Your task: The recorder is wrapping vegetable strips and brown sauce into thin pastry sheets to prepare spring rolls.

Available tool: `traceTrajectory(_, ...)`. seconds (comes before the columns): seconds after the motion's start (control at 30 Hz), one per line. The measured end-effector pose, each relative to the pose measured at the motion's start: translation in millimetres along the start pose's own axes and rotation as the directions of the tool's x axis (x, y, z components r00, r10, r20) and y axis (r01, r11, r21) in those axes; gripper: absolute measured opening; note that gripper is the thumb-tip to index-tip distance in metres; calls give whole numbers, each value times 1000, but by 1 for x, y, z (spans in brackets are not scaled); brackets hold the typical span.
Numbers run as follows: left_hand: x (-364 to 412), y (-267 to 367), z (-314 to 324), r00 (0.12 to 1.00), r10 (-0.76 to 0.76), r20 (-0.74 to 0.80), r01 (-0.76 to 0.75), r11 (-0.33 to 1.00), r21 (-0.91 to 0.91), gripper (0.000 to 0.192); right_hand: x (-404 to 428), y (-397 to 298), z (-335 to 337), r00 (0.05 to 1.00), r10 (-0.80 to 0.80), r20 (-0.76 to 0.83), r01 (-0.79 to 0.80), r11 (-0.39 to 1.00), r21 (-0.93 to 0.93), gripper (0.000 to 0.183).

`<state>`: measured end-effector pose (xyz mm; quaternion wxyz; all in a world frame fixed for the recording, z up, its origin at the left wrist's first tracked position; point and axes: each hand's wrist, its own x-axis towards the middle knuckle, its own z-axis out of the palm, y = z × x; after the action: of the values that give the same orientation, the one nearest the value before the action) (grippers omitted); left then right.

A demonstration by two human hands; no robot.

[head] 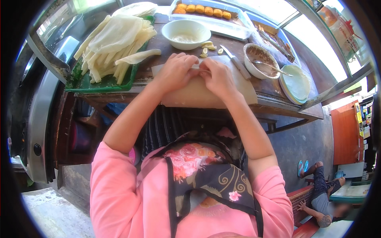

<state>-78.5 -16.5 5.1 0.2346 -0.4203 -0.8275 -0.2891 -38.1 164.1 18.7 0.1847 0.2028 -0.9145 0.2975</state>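
Note:
My left hand [178, 70] and my right hand [215, 77] meet over a tan board or sheet [205, 95] at the table's front edge. Between their fingertips they pinch a thin, pale wrapper roll [197, 69]; the fingers cover most of it. Just beyond sits a white bowl [186, 35] with pale paste inside. Several cut yellowish pieces [209, 45] lie beside that bowl. To the right, a knife [238, 64] rests with its handle towards me. A green tray [102, 86] on the left carries a stack of thin wrappers [116, 35] and several slender rolls [122, 71].
A spoon stands in a bowl of brown powder or paste [261, 61], near stacked plates [295, 84]. Behind are a plastic container [208, 25] of browned rolls and another container with tongs [275, 44]. A metal frame [47, 56] borders the table. A person [321, 193] sits at far right.

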Motion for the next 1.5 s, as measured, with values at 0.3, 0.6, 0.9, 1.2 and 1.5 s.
traceTrajectory(0.3,3,-9,2,1000,2,21,-3,998,64,15,9,6,-6,999,-38,-23,37,999,-37,5)
traceTrajectory(0.6,1,-12,5,1000,-22,-19,24,997,67,12,11,9,-3,972,-206,-112,188,969,-159,7)
traceTrajectory(0.9,1,-6,4,998,-61,-21,61,998,2,7,14,14,-6,999,-32,26,32,999,-27,7)
traceTrajectory(1.2,-3,-12,8,993,-111,-35,110,994,-29,9,63,-5,-15,985,-142,-96,99,927,-361,49)
traceTrajectory(1.5,-2,-16,2,996,-89,-6,88,986,-142,4,118,15,3,902,178,393,46,866,-498,46)
